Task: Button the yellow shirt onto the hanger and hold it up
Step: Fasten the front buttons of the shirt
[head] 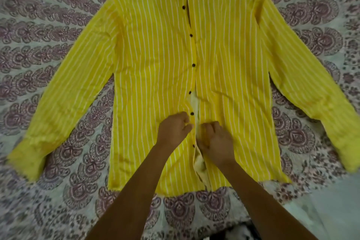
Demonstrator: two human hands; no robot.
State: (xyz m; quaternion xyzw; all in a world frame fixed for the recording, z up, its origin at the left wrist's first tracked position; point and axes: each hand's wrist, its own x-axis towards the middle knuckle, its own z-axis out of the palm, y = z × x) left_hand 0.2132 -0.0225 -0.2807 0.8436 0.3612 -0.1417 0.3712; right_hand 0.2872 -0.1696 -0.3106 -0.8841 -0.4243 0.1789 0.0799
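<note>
Pinching soft, limp shirt [155, 54] edges at lower centre with left hand [174, 128] and right hand [216, 138]; light, best held beside buttons [192, 113].

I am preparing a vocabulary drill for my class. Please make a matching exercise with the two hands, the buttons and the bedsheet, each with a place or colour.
1 left hand
2 right hand
3 buttons
4 bedsheet

a dark, in a row down the front
b purple-patterned, under the yellow shirt
c grips the front edge with buttons
d grips the front edge without buttons

Pairs: 1c, 2d, 3a, 4b
</note>
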